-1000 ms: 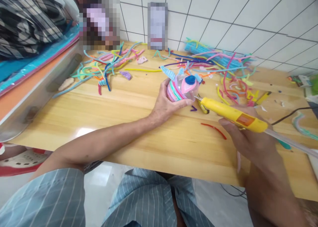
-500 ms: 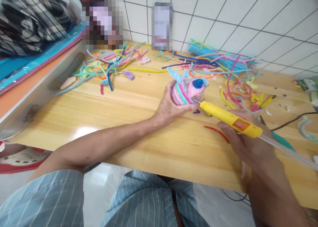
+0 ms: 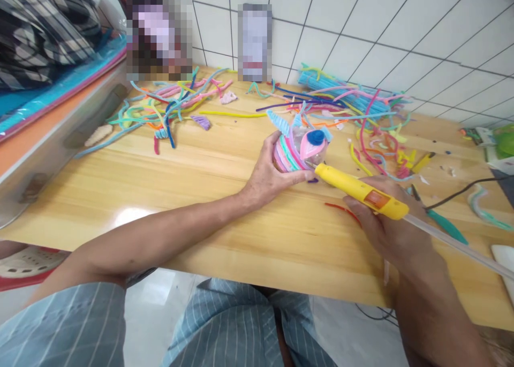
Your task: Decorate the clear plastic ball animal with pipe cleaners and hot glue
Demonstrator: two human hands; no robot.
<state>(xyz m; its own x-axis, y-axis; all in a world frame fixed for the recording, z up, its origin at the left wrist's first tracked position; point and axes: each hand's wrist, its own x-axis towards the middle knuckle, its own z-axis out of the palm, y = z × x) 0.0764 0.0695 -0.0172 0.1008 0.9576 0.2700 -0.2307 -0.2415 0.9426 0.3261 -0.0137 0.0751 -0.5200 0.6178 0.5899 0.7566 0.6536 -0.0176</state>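
Observation:
My left hand (image 3: pixel 268 171) is wrapped round a small craft figure (image 3: pixel 299 147) made of a clear bottle bound in pink, teal and blue pipe cleaners, with a blue cap and pale blue ears. It rests on the wooden table (image 3: pixel 180 185). My right hand (image 3: pixel 391 225) grips a yellow glue gun (image 3: pixel 359 190) whose metal tip touches the figure's lower right side. A clear glue stick (image 3: pixel 458 246) sticks out of the gun's back toward the right.
Loose pipe cleaners in many colours (image 3: pixel 172 102) lie across the far side of the table, with a blue bundle (image 3: pixel 341 89) by the tiled wall. A red piece (image 3: pixel 341 211), teal-handled scissors (image 3: pixel 444 222) and a black cord (image 3: pixel 461 191) lie near my right hand.
The glue gun's tip has moved closer and now touches the figure's lower side. My left hand keeps its hold on the figure; the view has shifted slightly.

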